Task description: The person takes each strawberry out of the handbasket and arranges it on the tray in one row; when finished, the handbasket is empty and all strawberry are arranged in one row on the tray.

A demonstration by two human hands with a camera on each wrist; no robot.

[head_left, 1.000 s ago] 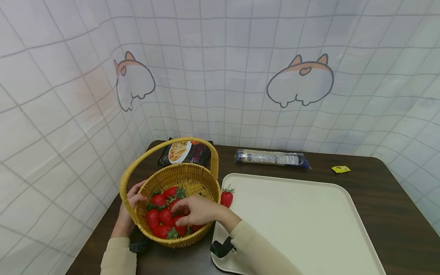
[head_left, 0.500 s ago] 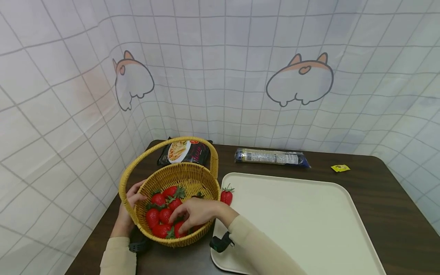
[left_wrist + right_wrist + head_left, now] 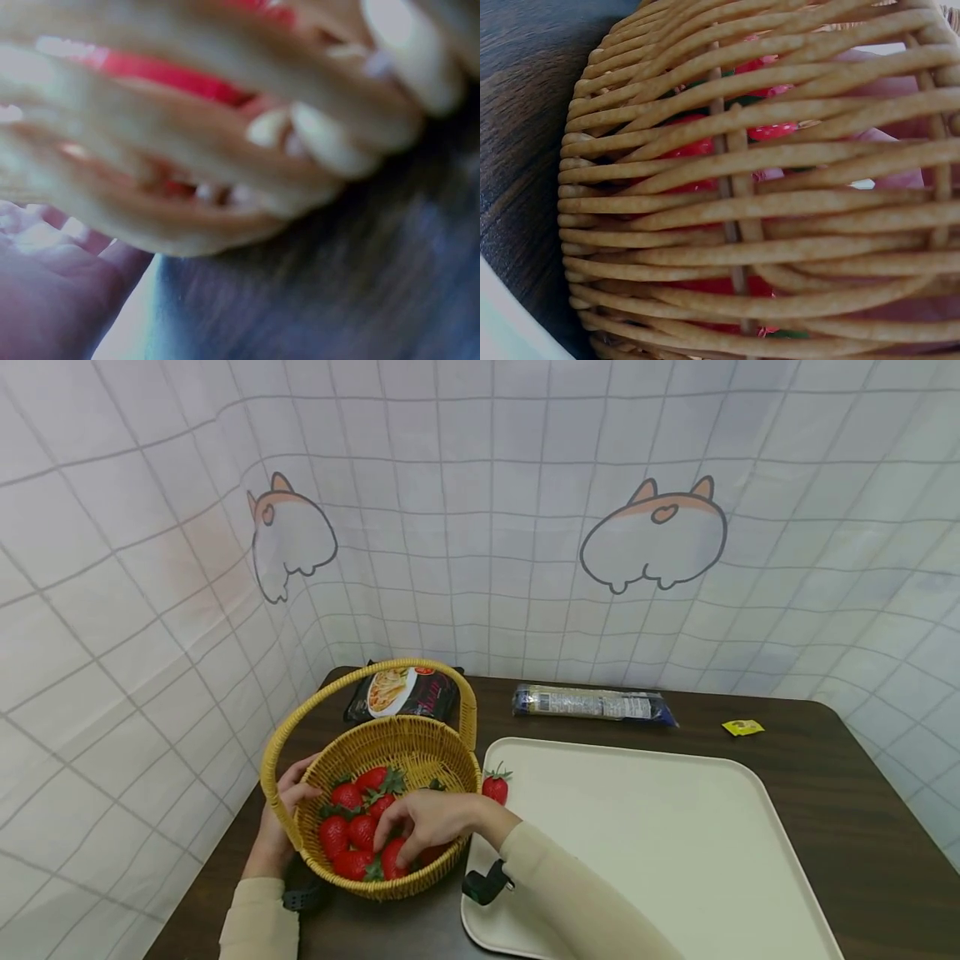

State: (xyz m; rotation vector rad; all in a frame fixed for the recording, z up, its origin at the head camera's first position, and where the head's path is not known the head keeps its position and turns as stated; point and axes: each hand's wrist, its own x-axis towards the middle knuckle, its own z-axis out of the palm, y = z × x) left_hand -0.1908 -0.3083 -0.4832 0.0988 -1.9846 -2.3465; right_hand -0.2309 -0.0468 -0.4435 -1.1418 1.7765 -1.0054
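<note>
A yellow woven basket (image 3: 375, 727) with a tall arched handle stands at the left of the table, with several red strawberries (image 3: 351, 864) inside. At its left rim my left hand (image 3: 283, 810) holds on, fingertips over the edge. My right hand (image 3: 435, 817) reaches down into the basket, its thumb and fingers bent about one strawberry (image 3: 392, 858) near the front wall. The right wrist view looks through the basket weave (image 3: 817, 161) at red fruit and part of that hand. Blurred weave (image 3: 187, 135) fills much of the left wrist view, beside the left palm (image 3: 52, 285).
A large cream tray (image 3: 630, 827) lies right of the basket on the dark wooden table (image 3: 862, 793). Another strawberry (image 3: 495, 787) rests at the tray's left edge. Behind are a black food packet (image 3: 408, 693), a long clear-and-blue packet (image 3: 592, 703) and a small yellow sachet (image 3: 742, 727).
My right hand has lowered slightly among the strawberries, and its thumb and fingers have come around one near the front. The left hand and the basket have stayed in place.
</note>
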